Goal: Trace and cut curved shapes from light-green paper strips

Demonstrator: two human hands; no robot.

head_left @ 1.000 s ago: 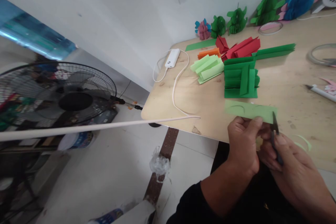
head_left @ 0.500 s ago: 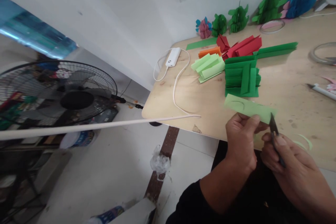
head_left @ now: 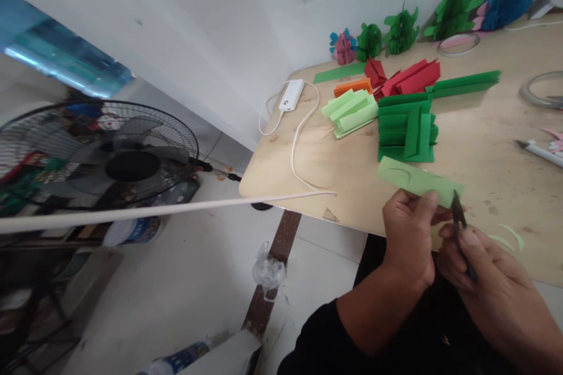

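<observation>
My left hand (head_left: 411, 228) pinches a light green paper strip (head_left: 416, 179) between thumb and fingers, above the table's front edge. Curved pencil-like lines are drawn on the strip. My right hand (head_left: 484, 263) is closed around a pair of small dark scissors (head_left: 460, 217), whose blades meet the right end of the strip. Thin curved paper offcuts (head_left: 508, 237) lie on the table beside my right hand. Just beyond the strip rests a stack of folded dark green paper (head_left: 404, 129). A bundle of light green folded strips (head_left: 350, 112) lies to its left.
Red folded paper (head_left: 409, 79) and an orange piece (head_left: 352, 87) lie farther back. Paper figures, including a blue one (head_left: 508, 0), line the wall. A white power bank (head_left: 291, 95) with a cable (head_left: 295, 152) sits at left. A black fan (head_left: 132, 164) stands beyond the table's left edge.
The view has shifted slightly. My left hand has moved a little to the right along the strip, and the scissors remain at its right end.
</observation>
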